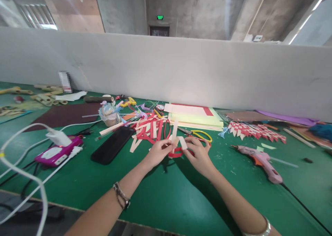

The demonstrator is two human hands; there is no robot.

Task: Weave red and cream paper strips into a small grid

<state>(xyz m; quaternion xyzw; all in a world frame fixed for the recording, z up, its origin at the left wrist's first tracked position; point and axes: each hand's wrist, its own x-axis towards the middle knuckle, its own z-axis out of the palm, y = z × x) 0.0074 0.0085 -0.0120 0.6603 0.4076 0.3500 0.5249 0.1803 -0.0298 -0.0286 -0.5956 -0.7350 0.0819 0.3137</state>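
Between my two hands, near the middle of the green table, are pale paper strips (175,130) crossed with red ones. My left hand (161,152) pinches the strips from the left, its thumb and fingertips pressed together. From the right, my right hand (197,155) holds a folded pale strip end (183,143) between thumb and fingers. A curved red strip (176,154) hangs just under the fingertips. Behind the hands lies a heap of red and pale strips (147,128). Yellow-handled scissors (202,135) rest just beyond my right hand.
A black phone (113,145) and a magenta power strip (59,152) with white cables lie left. At right are a pink glue gun (261,161) and a red-and-white woven paper piece (255,131). Paper sheets (195,120) lie before the grey partition (166,70).
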